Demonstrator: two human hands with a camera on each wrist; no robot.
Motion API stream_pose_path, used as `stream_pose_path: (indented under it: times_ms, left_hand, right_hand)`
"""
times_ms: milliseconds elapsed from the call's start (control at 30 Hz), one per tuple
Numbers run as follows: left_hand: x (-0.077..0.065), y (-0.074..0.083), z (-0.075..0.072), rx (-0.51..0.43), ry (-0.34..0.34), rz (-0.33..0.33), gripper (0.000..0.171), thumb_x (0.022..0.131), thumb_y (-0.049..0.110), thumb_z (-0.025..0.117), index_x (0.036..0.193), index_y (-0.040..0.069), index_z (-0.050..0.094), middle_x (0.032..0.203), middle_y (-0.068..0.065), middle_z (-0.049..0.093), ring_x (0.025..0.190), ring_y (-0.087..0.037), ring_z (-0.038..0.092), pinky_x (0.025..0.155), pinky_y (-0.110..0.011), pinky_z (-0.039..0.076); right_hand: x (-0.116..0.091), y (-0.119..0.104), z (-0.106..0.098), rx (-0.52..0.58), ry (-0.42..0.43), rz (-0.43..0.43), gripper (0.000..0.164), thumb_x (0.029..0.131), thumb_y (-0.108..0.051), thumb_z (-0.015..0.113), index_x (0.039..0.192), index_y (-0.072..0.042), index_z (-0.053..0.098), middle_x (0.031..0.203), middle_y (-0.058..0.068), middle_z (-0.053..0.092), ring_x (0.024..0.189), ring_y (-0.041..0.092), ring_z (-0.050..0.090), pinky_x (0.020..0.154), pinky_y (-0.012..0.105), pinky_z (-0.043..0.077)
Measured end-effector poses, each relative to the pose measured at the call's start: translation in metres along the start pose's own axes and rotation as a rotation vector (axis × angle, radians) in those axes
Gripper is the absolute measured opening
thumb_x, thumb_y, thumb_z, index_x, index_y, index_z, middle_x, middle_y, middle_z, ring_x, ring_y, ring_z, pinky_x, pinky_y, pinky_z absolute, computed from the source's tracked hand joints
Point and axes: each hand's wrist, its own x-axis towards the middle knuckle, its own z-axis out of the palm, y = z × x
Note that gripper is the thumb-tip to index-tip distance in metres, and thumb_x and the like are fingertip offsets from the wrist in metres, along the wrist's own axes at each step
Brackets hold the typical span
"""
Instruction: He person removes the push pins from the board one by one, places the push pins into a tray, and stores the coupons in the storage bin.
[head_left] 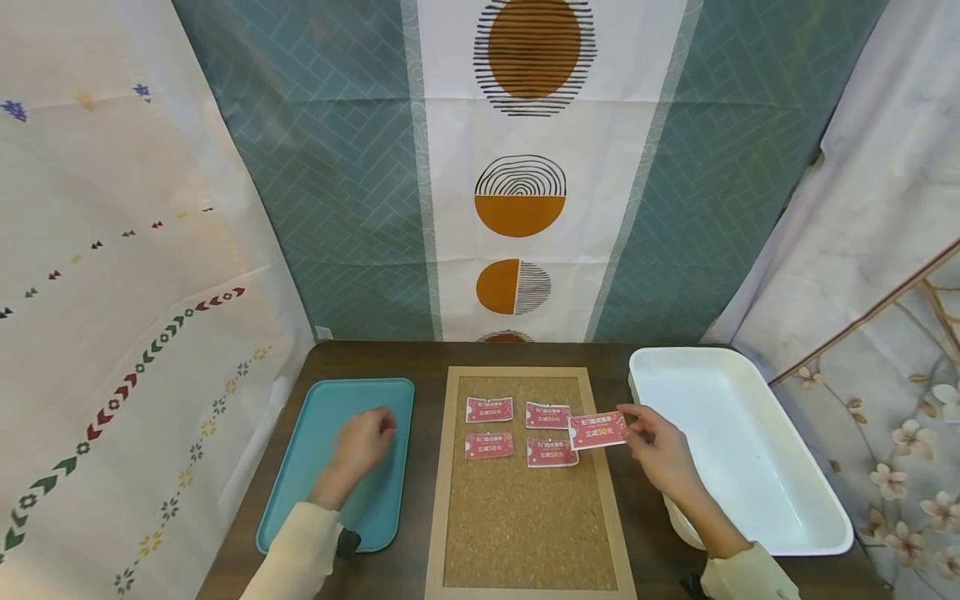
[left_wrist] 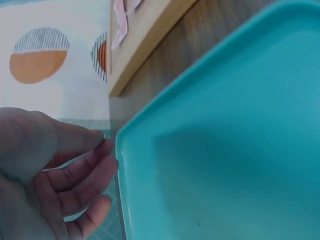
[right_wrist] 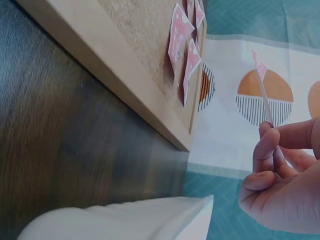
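Sleeves (head_left: 300,554) flank the board (head_left: 528,525); left of it, the tray (head_left: 330,417) underlies the left hand (head_left: 363,443), thumb to finger, whether empty I cannot tell; right of it, the nearer right hand (head_left: 662,454) pinches a card (head_left: 597,430), long axis roughly crosswise over the board's edge.

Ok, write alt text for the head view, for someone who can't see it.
A person's right hand holds a red-pink coupon over the right edge of a wood-framed corkboard bearing four similar coupons in two rows. The left hand is over a teal tray at left; a white tub sits at right.
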Motion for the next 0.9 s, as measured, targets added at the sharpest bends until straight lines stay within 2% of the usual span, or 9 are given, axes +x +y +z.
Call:
stream_pose_path:
  times_ms: [300,600,900]
  left_hand:
    - [-0.004,-0.020,-0.003,0.077,-0.042,-0.056,0.004,0.089,0.009,0.066,0.089,0.010,0.069,0.079,-0.003,0.068,0.064,-0.015,0.057,0.054,-0.034,0.045]
    - [-0.007,-0.024,-0.005,0.126,-0.056,-0.075,0.005,0.087,0.009,0.066,0.083,0.011,0.068,0.072,-0.002,0.064,0.062,-0.017,0.055,0.053,-0.036,0.044]
    - [-0.008,-0.030,-0.002,0.138,-0.114,-0.086,0.006,0.087,0.007,0.064,0.084,0.011,0.068,0.072,-0.001,0.063,0.062,-0.017,0.053,0.055,-0.037,0.045]
  right_hand:
    - [-0.001,0.008,-0.011,-0.048,0.034,0.009,0.037,0.095,-0.009,0.059,0.132,-0.013,0.057,0.087,0.008,0.067,0.066,0.015,0.055,0.054,0.026,0.047]
    - [-0.001,0.022,-0.024,-0.069,0.086,0.015,0.036,0.094,-0.006,0.058,0.130,-0.010,0.058,0.087,0.014,0.068,0.062,0.012,0.055,0.054,0.026,0.045]
    - [0.001,0.046,-0.043,-0.076,0.143,0.062,0.035,0.096,-0.010,0.057,0.131,-0.009,0.057,0.086,0.013,0.068,0.059,0.010,0.054,0.049,0.026,0.041]
